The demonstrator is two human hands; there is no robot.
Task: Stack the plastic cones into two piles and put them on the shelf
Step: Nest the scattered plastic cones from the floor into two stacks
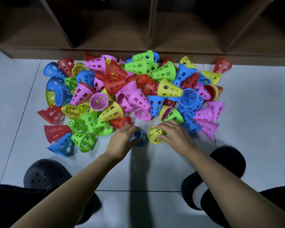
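A heap of several perforated plastic cones [130, 89] in red, blue, green, yellow and pink lies on the floor in front of a dark wooden shelf [151, 27]. Just before the heap, my left hand [122, 140] grips a blue cone [141, 137] that stands narrow end up. Right beside it, my right hand [176, 134] holds a yellow cone [155, 134], fingers and thumb curled round its narrow top. The two cones stand close together, almost touching.
The shelf's open compartments run along the top of the view, split by upright dividers. The floor is pale grey tile [253, 112]. My two dark shoes [44, 175] [227, 160] stand on either side of my arms.
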